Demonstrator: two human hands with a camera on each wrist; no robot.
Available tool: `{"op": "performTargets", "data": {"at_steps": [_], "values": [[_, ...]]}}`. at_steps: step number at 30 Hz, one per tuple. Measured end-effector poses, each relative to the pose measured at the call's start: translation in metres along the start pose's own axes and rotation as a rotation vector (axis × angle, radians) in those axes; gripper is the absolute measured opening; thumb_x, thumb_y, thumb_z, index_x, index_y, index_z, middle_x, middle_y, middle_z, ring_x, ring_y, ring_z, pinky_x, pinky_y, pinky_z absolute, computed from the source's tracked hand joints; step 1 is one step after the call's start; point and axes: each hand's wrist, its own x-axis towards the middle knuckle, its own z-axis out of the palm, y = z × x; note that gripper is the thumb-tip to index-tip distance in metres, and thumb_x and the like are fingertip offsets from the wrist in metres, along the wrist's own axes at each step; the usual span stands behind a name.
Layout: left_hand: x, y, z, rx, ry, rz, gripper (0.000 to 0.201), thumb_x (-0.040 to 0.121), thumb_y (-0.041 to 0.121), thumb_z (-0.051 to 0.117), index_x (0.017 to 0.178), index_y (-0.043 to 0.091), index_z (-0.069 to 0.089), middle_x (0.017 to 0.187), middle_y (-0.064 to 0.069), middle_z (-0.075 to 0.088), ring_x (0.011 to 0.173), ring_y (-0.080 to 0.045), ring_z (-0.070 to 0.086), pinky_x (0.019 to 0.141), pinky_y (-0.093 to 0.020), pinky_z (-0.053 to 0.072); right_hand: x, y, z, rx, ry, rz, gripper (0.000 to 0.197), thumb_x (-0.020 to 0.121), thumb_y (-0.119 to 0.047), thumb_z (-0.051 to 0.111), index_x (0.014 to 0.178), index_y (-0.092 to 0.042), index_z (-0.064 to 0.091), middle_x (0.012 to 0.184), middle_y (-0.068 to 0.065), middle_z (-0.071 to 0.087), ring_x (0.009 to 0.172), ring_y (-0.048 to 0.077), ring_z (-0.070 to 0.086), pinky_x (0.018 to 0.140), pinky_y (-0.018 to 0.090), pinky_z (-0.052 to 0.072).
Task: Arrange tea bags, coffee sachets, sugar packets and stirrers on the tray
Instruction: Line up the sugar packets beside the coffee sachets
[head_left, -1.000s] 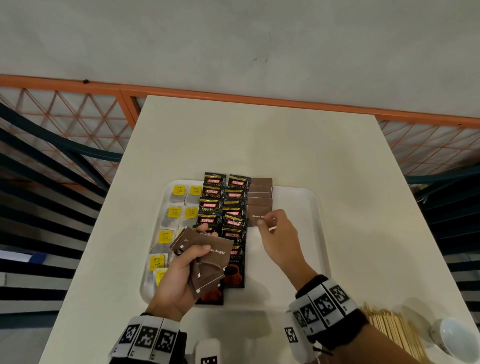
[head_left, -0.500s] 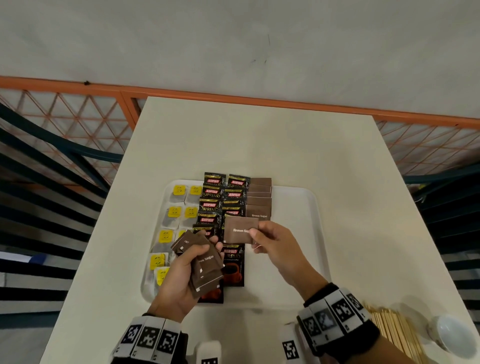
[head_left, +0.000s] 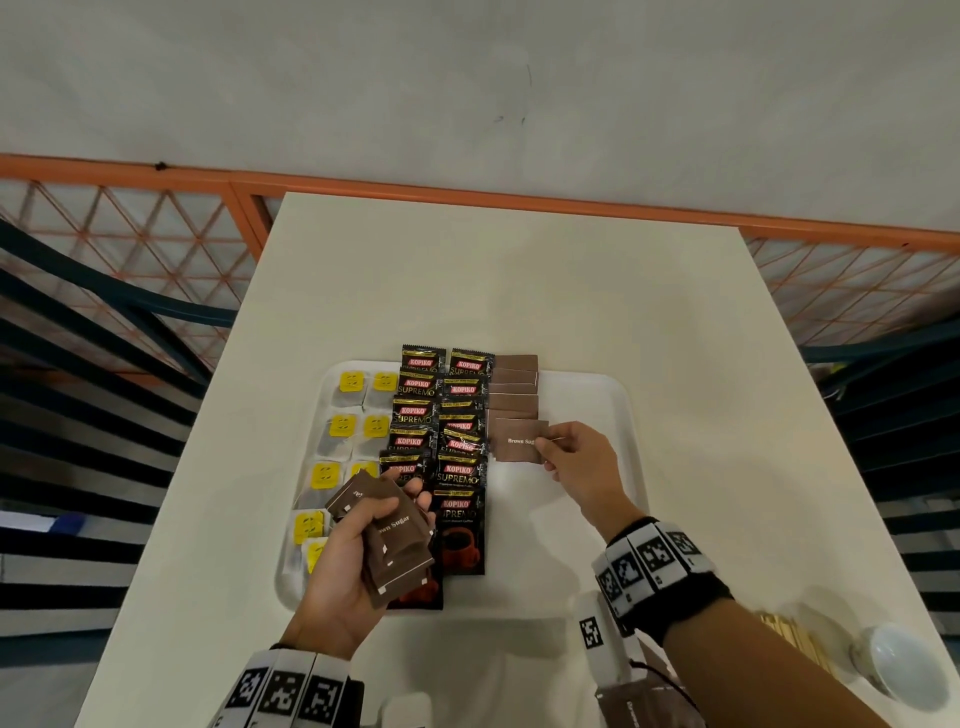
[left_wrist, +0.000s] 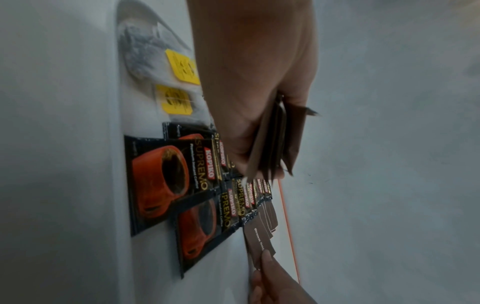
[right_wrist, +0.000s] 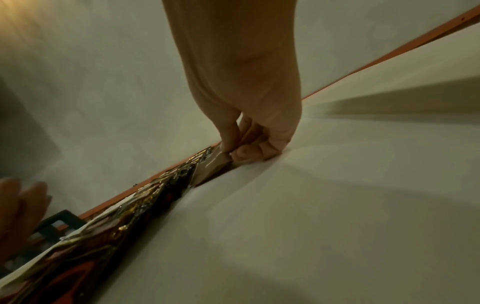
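A white tray (head_left: 597, 395) lies on the table and carries yellow-tagged tea bags (head_left: 343, 428) on its left, two columns of black Kopiko coffee sachets (head_left: 460, 467) in the middle, and a column of brown sugar packets (head_left: 514, 387) to their right. My right hand (head_left: 574, 457) pinches one brown sugar packet (head_left: 517, 441) by its right edge at the near end of that column, low over the tray. In the right wrist view, thumb and fingers (right_wrist: 228, 142) clamp this packet (right_wrist: 217, 164). My left hand (head_left: 358, 561) grips a fanned stack of sugar packets (head_left: 392, 535) above the tray's near left, also seen edge-on as the stack (left_wrist: 275, 142).
Wooden stirrers (head_left: 795, 642) lie in a bundle on the table at the near right, beside a small white cup (head_left: 901, 670). An orange railing (head_left: 467, 192) runs behind the table's far edge. The right part of the tray (head_left: 587, 545) is bare.
My right hand took a sugar packet from the left hand's stack and carried it right and away, to the near end of the sugar column. The left hand stayed almost still.
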Motion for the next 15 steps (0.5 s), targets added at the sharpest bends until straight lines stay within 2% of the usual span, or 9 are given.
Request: {"op": "performTargets", "data": {"at_steps": [4, 7, 10, 12, 15], "values": [[0.001, -0.001, -0.001, -0.012, -0.003, -0.004, 0.030, 0.088, 0.001, 0.040, 0.110, 0.011, 0.057, 0.083, -0.011, 0.070, 0.069, -0.020, 0.070, 0.064, -0.031, 0.059, -0.001, 0.000, 0.005, -0.047, -0.003, -0.037, 0.014, 0.083, -0.013, 0.065, 0.078, -0.023, 0.057, 0.070, 0.000, 0.063, 0.066, 0.016, 0.057, 0.075, 0.035, 0.050], [0.002, -0.002, -0.001, -0.012, -0.005, -0.006, 0.029, 0.088, 0.001, 0.040, 0.109, 0.011, 0.057, 0.083, -0.011, 0.070, 0.068, -0.020, 0.069, 0.064, -0.031, 0.059, -0.002, 0.001, 0.007, -0.067, 0.014, -0.070, 0.014, 0.083, -0.012, 0.066, 0.078, -0.020, 0.056, 0.068, 0.001, 0.062, 0.064, 0.014, 0.057, 0.073, 0.034, 0.051], [0.001, -0.002, 0.001, -0.007, -0.017, -0.010, 0.028, 0.084, 0.002, 0.042, 0.105, 0.011, 0.058, 0.083, -0.010, 0.071, 0.069, -0.020, 0.069, 0.064, -0.031, 0.059, -0.003, 0.001, 0.007, -0.096, 0.035, -0.101, 0.014, 0.083, -0.012, 0.067, 0.085, -0.015, 0.053, 0.069, 0.000, 0.059, 0.064, 0.012, 0.054, 0.065, 0.023, 0.044], [0.002, -0.003, 0.001, -0.003, -0.029, -0.009, 0.028, 0.082, 0.002, 0.044, 0.104, 0.012, 0.058, 0.085, -0.009, 0.071, 0.070, -0.019, 0.069, 0.066, -0.031, 0.059, -0.004, -0.001, 0.007, -0.149, 0.062, -0.117, 0.018, 0.084, -0.017, 0.066, 0.091, -0.016, 0.050, 0.076, 0.000, 0.058, 0.069, 0.011, 0.053, 0.059, 0.016, 0.038], [0.006, -0.003, 0.004, 0.001, -0.043, 0.011, 0.026, 0.088, 0.000, 0.040, 0.103, 0.014, 0.057, 0.086, -0.006, 0.069, 0.072, -0.018, 0.068, 0.068, -0.031, 0.058, -0.017, -0.008, 0.010, -0.213, 0.080, -0.169, 0.017, 0.087, -0.024, 0.062, 0.094, -0.018, 0.048, 0.086, 0.002, 0.057, 0.075, 0.013, 0.052, 0.059, 0.012, 0.035]]}}
